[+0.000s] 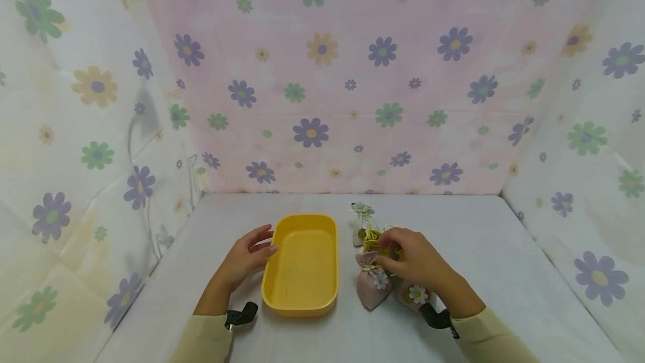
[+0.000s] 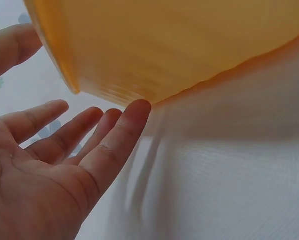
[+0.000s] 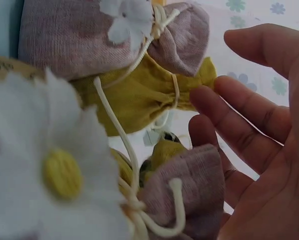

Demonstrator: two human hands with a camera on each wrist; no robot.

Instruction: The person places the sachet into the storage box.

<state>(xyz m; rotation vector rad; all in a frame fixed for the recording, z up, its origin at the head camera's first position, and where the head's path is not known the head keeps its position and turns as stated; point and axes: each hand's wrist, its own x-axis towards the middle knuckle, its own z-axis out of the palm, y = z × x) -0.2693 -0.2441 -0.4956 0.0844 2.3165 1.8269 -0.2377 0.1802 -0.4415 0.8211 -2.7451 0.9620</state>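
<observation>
A yellow plastic tray (image 1: 300, 268) stands on the table, nothing lying in it. At its left side is my left hand (image 1: 244, 260), thumb on the rim side; the left wrist view shows loosely extended fingers (image 2: 117, 145) close under the tray wall. My right hand (image 1: 415, 255) hovers over a group of small drawstring pouches. A mauve pouch (image 1: 372, 291) with a white flower lies below its thumb, and another mauve pouch (image 1: 409, 294) is partly behind the wrist. In the right wrist view the fingertips are by the neck of a mustard pouch (image 3: 134, 97), thumb apart.
Farther back lie a pale patterned pouch (image 1: 361, 210) and a greyish one (image 1: 358, 238), both partly covered. White cord ends stick out among the pouches. Flower-printed cloth (image 1: 322, 99) walls the white table (image 1: 227, 212) at the back and both sides.
</observation>
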